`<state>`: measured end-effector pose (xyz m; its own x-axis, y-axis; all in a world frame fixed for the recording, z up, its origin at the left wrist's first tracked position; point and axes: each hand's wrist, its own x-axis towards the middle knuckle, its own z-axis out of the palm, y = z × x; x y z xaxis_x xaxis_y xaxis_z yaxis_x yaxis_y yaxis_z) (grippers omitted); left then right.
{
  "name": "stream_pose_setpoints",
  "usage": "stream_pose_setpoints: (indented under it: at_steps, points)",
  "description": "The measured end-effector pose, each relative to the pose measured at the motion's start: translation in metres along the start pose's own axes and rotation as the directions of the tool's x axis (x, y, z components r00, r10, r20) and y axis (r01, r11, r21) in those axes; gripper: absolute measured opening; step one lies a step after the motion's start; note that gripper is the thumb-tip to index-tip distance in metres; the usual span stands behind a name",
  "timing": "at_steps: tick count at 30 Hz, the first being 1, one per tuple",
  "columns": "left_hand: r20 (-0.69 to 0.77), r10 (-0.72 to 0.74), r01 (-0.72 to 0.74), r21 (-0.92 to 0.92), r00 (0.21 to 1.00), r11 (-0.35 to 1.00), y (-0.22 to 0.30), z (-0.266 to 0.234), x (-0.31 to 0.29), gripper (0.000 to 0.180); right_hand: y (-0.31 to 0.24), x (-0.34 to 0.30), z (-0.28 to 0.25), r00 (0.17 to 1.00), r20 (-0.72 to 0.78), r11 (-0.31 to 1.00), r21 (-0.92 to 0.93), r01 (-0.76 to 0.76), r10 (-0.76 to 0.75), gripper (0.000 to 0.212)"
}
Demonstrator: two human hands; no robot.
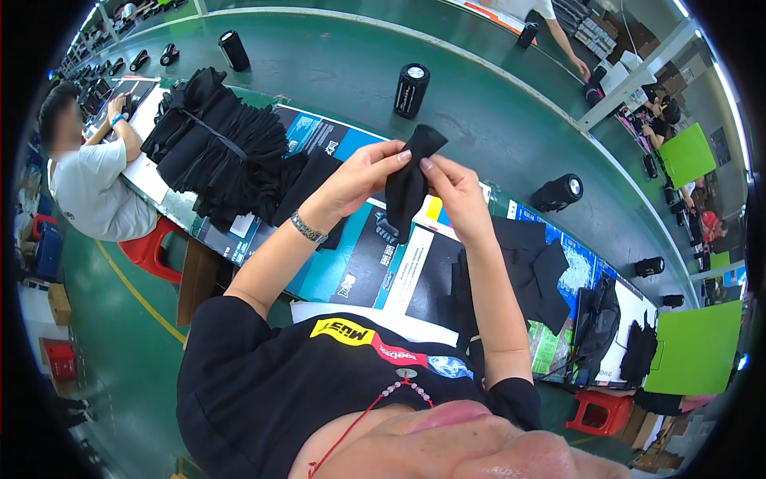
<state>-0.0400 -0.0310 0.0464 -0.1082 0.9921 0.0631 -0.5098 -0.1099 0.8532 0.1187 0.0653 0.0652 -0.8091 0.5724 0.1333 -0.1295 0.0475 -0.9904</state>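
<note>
A piece of soft black fabric (407, 195), like a small pouch or sleeve, hangs upright between my hands above the worktable. My left hand (361, 177) pinches its left edge near the top between thumb and fingers. On the other edge, my right hand (461, 195) pinches the fabric at about the same height. Its upper end flares out above my fingertips, and the lower part hangs loose. Whether it is open at the top cannot be made out.
A big bundle of black fabric pieces (211, 148) lies at the left on the table. More black fabric (531, 267) lies at the right. Beyond, black cylindrical speakers (412, 90) stand along a green conveyor (335, 72). A co-worker (100, 180) sits at the left on a red stool (152, 251).
</note>
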Motion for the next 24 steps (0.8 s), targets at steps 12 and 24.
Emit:
stream_pose_setpoints:
  at_steps: [12,24]
  points:
    - [0.009,-0.228,0.227,0.03,0.974,0.973,0.003,-0.025,-0.015,0.031,0.006,-0.003,-0.012,0.993,0.026,0.922,0.369,-0.119,0.117,0.014]
    - [-0.139,0.196,-0.126,0.399,0.971,0.908,0.003,-0.078,0.174,0.022,0.062,0.144,-0.074,0.755,-0.617,0.965,-0.25,0.078,-0.221,0.017]
